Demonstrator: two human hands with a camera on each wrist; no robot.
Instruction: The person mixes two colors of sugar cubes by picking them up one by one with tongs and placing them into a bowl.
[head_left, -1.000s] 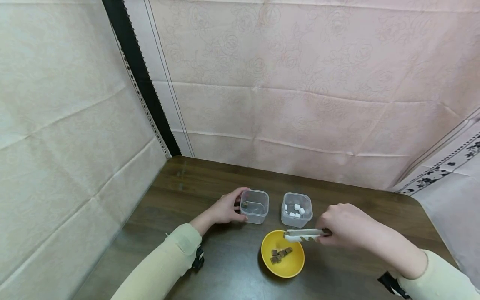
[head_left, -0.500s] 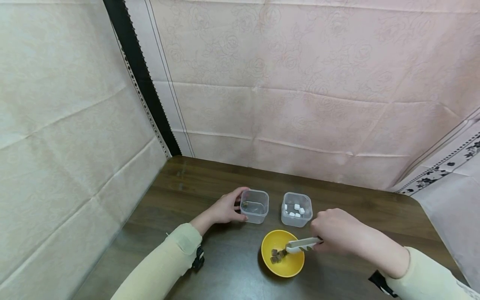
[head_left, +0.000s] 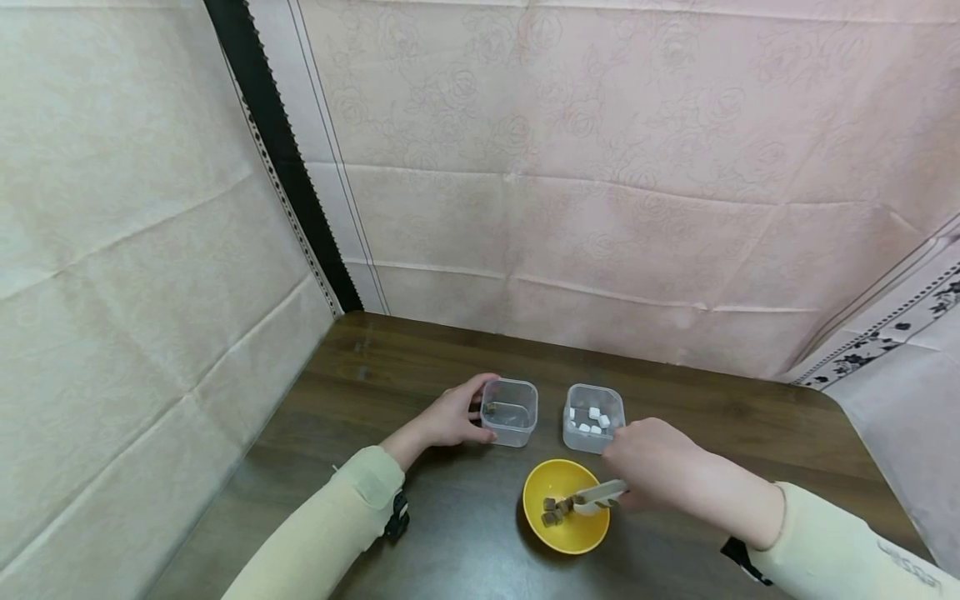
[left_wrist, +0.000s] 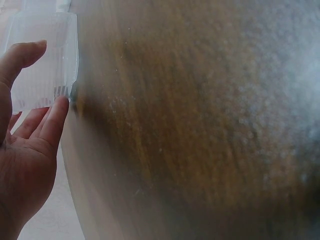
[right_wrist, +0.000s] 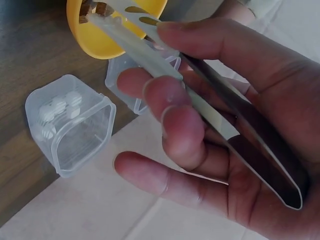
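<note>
My left hand (head_left: 450, 414) holds a clear plastic box (head_left: 516, 435) from its left side, thumb and fingers against the walls. A small brown piece (head_left: 491, 408) shows inside that box. Metal tongs with pale tips (head_left: 600, 494) are pinched between the thumb and fingers of my right hand (head_left: 654, 460). Their tips reach down into a yellow bowl (head_left: 537, 482) and touch the small brown cubes (head_left: 553, 515) there. In the right wrist view, a brown cube (right_wrist: 102, 10) sits at the tips of the tongs; whether they grip it I cannot tell.
A second clear box (head_left: 592, 444) with several white cubes (head_left: 594, 413) stands behind the bowl, close to my right hand. All of it is on a dark wooden table (head_left: 420, 533). Pale cloth (head_left: 600, 208) hangs behind the table and along the left side.
My right hand has moved left and toward me, lowering the tongs from over the bowl's far rim to the brown cubes. The left hand and both boxes have stayed put.
</note>
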